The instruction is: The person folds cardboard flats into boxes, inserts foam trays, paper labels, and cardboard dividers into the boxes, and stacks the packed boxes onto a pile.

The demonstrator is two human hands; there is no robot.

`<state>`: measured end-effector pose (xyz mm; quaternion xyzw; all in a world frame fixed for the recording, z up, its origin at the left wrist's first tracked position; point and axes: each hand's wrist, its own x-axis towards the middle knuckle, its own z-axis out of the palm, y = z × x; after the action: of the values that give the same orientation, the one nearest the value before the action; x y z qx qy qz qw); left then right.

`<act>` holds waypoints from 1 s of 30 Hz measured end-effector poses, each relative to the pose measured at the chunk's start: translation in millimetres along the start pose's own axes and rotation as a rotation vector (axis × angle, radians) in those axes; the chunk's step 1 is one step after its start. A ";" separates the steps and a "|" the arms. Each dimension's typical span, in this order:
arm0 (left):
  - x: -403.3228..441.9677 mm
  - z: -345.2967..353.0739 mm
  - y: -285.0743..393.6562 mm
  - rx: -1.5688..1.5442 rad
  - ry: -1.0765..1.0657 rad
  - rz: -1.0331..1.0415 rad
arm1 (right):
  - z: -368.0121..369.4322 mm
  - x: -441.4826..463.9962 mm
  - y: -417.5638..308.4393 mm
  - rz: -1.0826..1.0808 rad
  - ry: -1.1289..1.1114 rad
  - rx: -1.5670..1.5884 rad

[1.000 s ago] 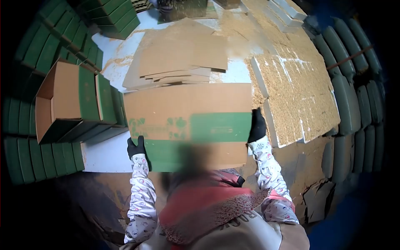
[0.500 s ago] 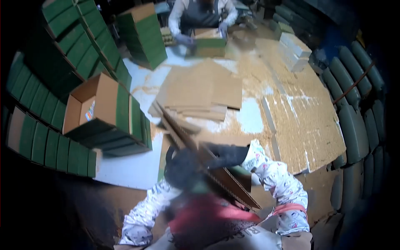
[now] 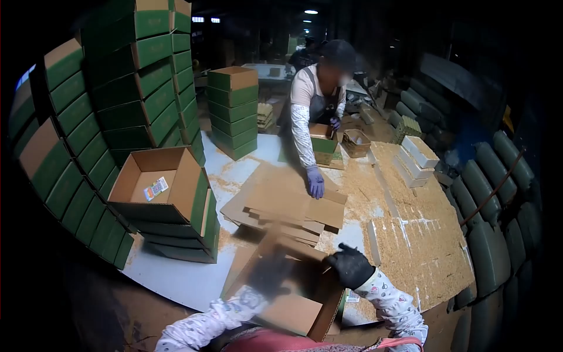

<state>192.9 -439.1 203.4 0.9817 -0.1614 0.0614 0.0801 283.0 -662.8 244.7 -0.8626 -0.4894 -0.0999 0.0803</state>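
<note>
A brown cardboard box (image 3: 326, 303) with a green outer side stands open at the front of the table, right before me. My right hand (image 3: 352, 267), in a black glove, has its fingers curled over the box's upper right edge. Smeared by motion, my left hand (image 3: 271, 274) is over the left part of the box, near a raised cardboard piece; its fingers cannot be made out. Just beyond the box lies a pile of flat cardboard sheets (image 3: 272, 196). A co-worker's purple-gloved hand (image 3: 315, 183) rests on that pile.
On my left, an open box with a printed card (image 3: 156, 189) inside tops a short stack (image 3: 190, 229). Tall stacks of green boxes (image 3: 143, 82) rise behind it. Crumb-covered slabs (image 3: 422, 234) and white blocks (image 3: 417, 157) lie right, beside grey-green bundles (image 3: 489, 217).
My view has tilted up. The cardboard pieces held slanting between my hands are now in or at an open box. My hands have moved apart, and the co-worker's hand has reached the sheets.
</note>
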 end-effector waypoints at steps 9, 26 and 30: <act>-16.2 -51.9 -12.6 -0.129 0.070 0.285 | 45.5 73.3 -55.5 -0.158 0.342 0.286; -91.6 79.0 -144.6 -1.318 0.291 -0.373 | 114.2 -7.6 -122.5 0.596 0.367 0.709; -118.0 98.2 -65.0 -0.419 -0.125 -0.067 | 24.7 27.7 -86.0 0.344 -0.187 0.780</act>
<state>112.5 -359.4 81.0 0.9504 -0.1423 -0.0371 0.2742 225.2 -590.4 231.2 -0.8421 -0.3447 0.1859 0.3708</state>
